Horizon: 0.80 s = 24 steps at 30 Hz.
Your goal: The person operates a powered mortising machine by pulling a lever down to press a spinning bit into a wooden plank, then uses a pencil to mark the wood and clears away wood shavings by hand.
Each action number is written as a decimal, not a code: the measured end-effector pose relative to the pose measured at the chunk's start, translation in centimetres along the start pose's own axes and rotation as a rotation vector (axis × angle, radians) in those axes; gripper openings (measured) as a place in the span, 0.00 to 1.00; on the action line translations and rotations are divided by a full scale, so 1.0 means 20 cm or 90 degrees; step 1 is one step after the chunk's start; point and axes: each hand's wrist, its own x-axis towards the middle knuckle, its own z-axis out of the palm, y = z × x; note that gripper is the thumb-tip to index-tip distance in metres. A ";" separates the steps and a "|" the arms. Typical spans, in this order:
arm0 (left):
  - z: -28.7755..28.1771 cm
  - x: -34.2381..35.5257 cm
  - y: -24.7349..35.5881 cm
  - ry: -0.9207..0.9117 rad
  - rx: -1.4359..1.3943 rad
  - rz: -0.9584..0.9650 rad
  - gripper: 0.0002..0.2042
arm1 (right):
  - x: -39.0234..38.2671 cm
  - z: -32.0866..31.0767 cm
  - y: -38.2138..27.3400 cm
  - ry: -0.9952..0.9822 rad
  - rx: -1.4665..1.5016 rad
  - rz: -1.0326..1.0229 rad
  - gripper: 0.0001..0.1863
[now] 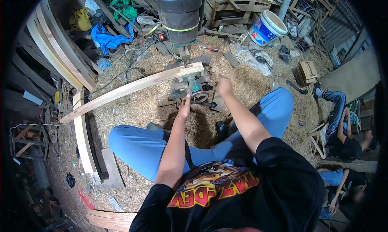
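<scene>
A long pale wooden beam (133, 89) runs from the left into the green vise (193, 83) of a drilling machine with a dark upright motor (178, 13). The machine's bit meets the beam near its right end. Under the vise is a metal handwheel (199, 97) with a black knob. My left hand (184, 107) is at the wheel's left edge, fingers stretched forward, seemingly touching it. To the right of the vise, my right hand (224, 87) is closed like a fist and slightly blurred; whatever it may hold is hidden.
Wood shavings cover the floor around the machine. Beyond lie a screwdriver (209, 48), a small wood block (231, 60) and a white-and-blue bucket (267, 28). Curved planks (60, 46) lean at left; another board (83, 139) supports the beam's far end. Two people sit at right.
</scene>
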 end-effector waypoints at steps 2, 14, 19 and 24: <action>-0.09 -0.03 -0.08 0.032 -0.016 -0.019 0.56 | -0.16 -0.06 -0.01 0.036 0.272 0.115 0.29; -0.05 -0.05 -0.03 -0.077 -0.122 -0.018 0.57 | -0.23 -0.13 -0.25 0.001 0.309 -0.230 0.24; -0.05 -0.08 -0.05 -0.020 -0.098 -0.028 0.54 | -0.23 -0.08 -0.18 -0.011 0.320 -0.127 0.27; -0.04 -0.16 0.00 0.135 -0.052 0.131 0.34 | -0.26 0.17 0.18 0.021 0.260 0.074 0.26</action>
